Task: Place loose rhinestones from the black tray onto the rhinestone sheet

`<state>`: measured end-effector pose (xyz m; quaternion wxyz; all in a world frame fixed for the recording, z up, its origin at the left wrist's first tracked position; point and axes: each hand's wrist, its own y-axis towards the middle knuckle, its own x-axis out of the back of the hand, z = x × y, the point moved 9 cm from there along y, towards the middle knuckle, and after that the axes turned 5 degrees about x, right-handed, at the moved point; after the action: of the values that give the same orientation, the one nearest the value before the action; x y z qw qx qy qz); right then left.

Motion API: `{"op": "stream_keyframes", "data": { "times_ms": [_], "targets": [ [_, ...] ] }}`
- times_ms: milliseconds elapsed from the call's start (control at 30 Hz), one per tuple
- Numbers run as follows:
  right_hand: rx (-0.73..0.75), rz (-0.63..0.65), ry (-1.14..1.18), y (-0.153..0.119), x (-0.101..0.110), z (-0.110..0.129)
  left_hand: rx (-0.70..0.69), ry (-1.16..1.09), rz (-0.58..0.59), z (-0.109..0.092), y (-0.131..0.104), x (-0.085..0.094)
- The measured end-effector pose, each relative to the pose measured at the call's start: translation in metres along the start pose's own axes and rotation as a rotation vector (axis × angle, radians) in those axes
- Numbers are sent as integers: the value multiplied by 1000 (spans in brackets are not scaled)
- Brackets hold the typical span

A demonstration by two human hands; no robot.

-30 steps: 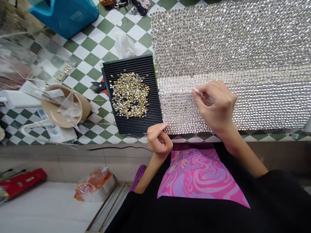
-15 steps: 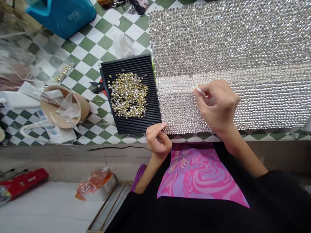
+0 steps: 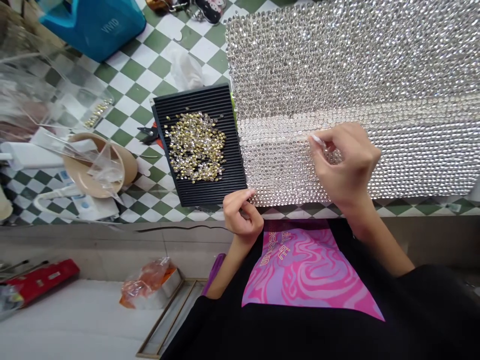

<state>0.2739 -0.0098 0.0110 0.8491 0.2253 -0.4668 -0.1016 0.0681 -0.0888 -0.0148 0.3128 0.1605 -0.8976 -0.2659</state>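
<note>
While the rhinestone sheet lies flat beside the black ribbed tray of loose stones, right hand pinches a white pick tool on it; left hand curled, pinning the near edge: keep tip vertical, press lightly

My right hand now sits a little further right along the rhinestone sheet than it did a second ago, and the thin white stick pinched in its grip has gone with it, its tip resting further right on the same band of stones. My left hand has edged slightly left at the sheet's near corner. The black tray shows a touch further left in my view.
</note>
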Motion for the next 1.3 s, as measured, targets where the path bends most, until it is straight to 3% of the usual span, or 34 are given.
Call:
{"op": "stream_keyframes", "data": {
  "times_ms": [133,400,567,667,800,1300],
  "targets": [
    [-41,-55,95,-3,10,-3,-12,22,9,-1,0,-1],
    [-327,17,613,-22,9,-16,-36,-11,28,-14,3,5],
    [-473,57,784,-41,0,-13,82,-220,199,-39,10,-23],
    [-480,50,850,-48,-4,-8,218,-341,288,-47,14,-45],
    [-451,67,881,-53,-4,-4,278,-430,339,-57,22,-64],
    [-274,182,827,-61,6,-4,319,-533,383,-61,26,-83]
  ]
}}
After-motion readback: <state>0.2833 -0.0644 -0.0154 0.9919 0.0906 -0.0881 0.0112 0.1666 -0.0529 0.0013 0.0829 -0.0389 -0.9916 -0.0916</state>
